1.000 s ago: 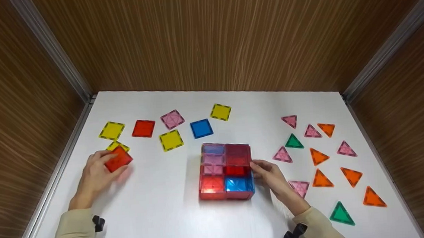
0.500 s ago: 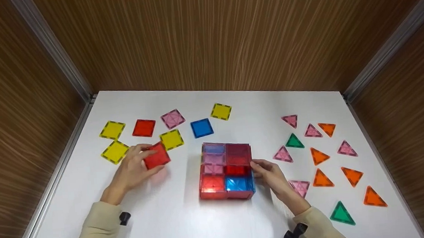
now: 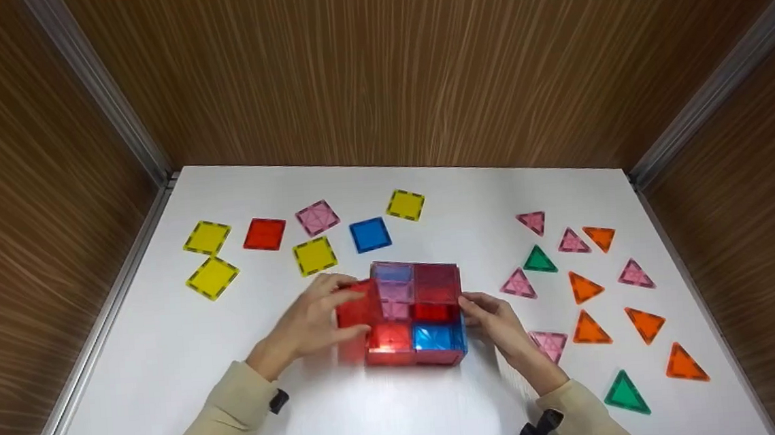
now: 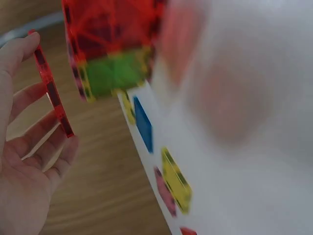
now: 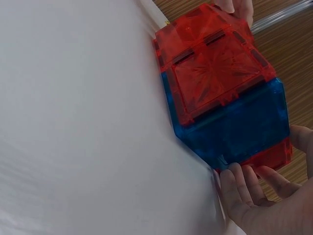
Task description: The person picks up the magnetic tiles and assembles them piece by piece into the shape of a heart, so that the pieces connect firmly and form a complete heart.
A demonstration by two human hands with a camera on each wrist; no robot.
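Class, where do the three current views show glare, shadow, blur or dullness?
Head view: glare on the tile structure, soft shadow by the right hand; left wrist view: a yellow tile blurred, pinkish haze right of centre; right wrist view: white table looks greyish.

The held tile [image 3: 358, 308] is translucent red; the block [image 3: 413, 314] mixes red, blue, pink and purple. The bench [image 3: 374, 416] is white, the back wall [image 3: 377, 68] brown with streaked grain.

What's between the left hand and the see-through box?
A red tile, held by the left hand, is between it and the box; the head view shows it.
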